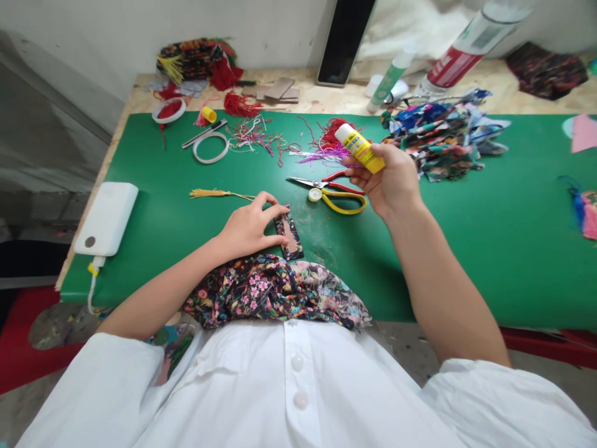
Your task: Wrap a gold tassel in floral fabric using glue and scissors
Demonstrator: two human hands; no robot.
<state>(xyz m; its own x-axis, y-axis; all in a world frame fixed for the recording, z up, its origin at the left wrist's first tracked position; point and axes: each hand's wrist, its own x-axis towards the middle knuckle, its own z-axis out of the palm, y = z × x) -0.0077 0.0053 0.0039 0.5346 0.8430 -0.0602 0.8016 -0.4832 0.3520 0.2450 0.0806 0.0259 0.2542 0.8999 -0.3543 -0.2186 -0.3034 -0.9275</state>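
My right hand (389, 183) grips a yellow glue stick (364, 149), raised over the mat and tilted with its white end toward the upper left. My left hand (254, 227) holds down a small rectangular card bordered with dark floral fabric (293, 236), thumb and fingertips at its edge; the middle shows a bare pinkish strip. Scissors (338, 193) with red and yellow handles lie between my hands, and a small round cap-like piece (315, 195) sits against them. A yellow tassel (209, 193) lies beyond my left hand. Bunched floral fabric (261, 289) rests at the mat's front edge.
A white power bank (106, 218) with a cable lies at left on the green mat (489, 249). Tape rolls (211, 148), thread scraps (254, 134) and a heap of fabric scraps (443, 134) lie farther back. Behind them stand a dark phone-like slab (346, 40) and a large bottle (459, 59).
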